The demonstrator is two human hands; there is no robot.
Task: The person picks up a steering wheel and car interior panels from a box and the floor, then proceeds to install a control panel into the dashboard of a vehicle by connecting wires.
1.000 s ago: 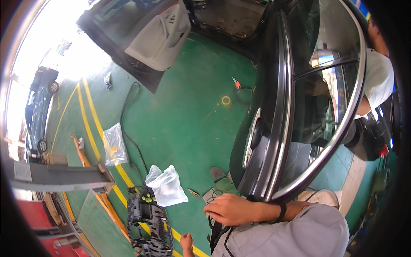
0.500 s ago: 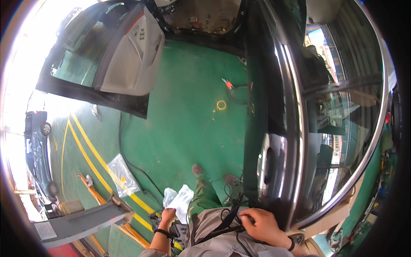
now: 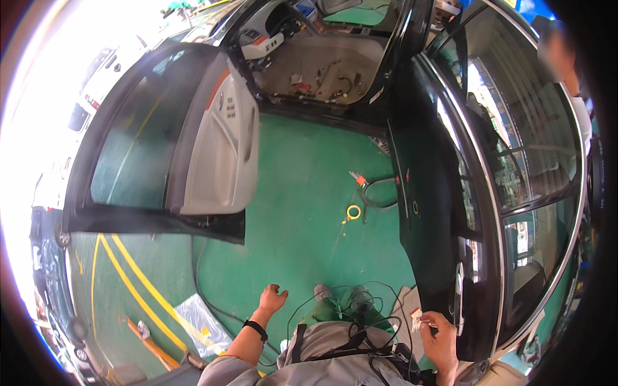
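One scrap (image 3: 416, 319), newly visible, in right fingers (image 3: 436, 319)

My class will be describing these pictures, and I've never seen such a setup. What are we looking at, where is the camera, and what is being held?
There is no machine here, just a person's two bare hands. A wide fisheye camera on the head looks down, so straight edges bend. The left hand looks empty above the green floor. The right hand pinches a small pale object, too small to identify, near a chrome door handle. Ahead, a car's front door stands open. On the floor lie a yellow ring and a clear plastic bag.
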